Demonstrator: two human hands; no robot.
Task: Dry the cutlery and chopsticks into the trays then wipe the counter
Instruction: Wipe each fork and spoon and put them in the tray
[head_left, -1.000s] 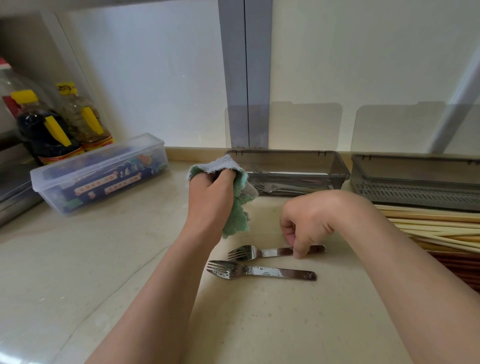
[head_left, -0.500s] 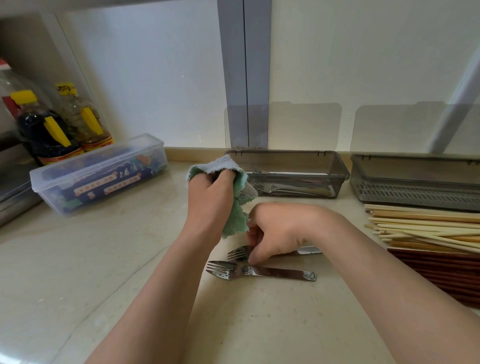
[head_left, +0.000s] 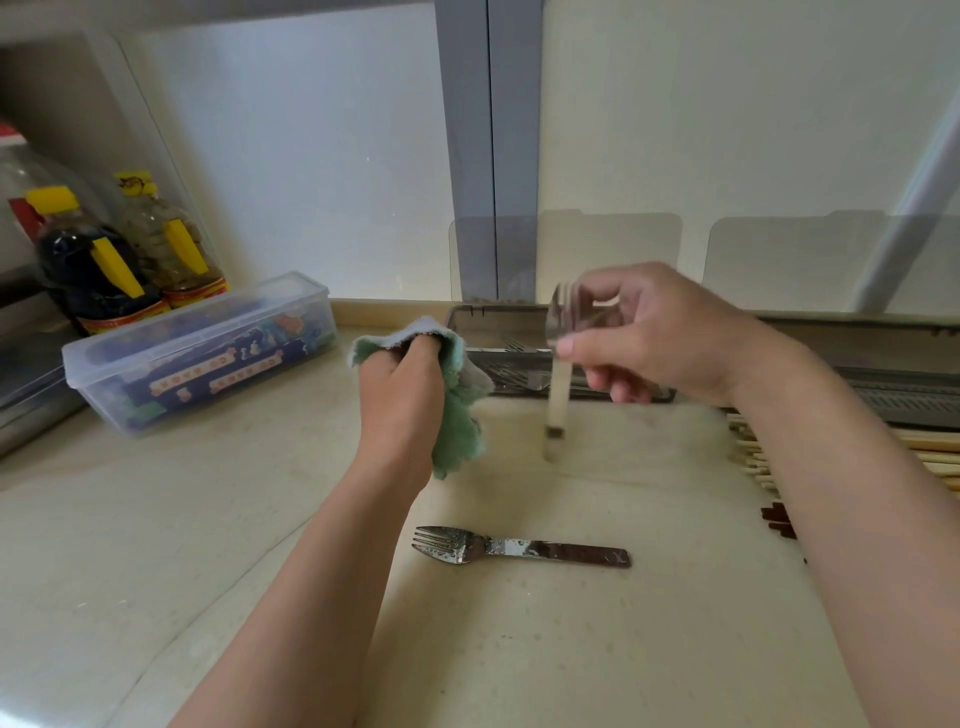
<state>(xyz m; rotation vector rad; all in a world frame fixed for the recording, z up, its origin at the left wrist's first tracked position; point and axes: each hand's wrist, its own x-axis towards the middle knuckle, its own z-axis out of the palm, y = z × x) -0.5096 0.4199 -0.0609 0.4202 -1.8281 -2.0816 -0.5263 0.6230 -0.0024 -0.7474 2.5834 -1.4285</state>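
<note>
Here, near the centre of the frame, the left hand (head_left: 402, 384) was curled tightly around a bunched green cloth (head_left: 460, 421), raised above the pale tabletop (head_left: 156, 545). To its right, the right hand (head_left: 660, 338) pinched a fork (head_left: 558, 364) between thumb and fingertips near its neck. This fork hung roughly upright, tines up and handle down, blurred and clear of the tabletop. A second fork (head_left: 519, 548) lay flat in the lower middle of the frame, tines pointing left, beaded with water drops and apart from both hands. Behind the hands, against the wall, stood a grey tray (head_left: 498, 310) with forks visible inside, and another grey tray (head_left: 904, 405) sat at the right edge. In front of that one lay a heap of pale chopsticks (head_left: 930, 448), with dark chopsticks (head_left: 776, 519) just below, partly hidden by the right forearm. At the left stood a clear lidded plastic box (head_left: 208, 353), and behind it two bottles (head_left: 93, 270) with yellow caps.
</note>
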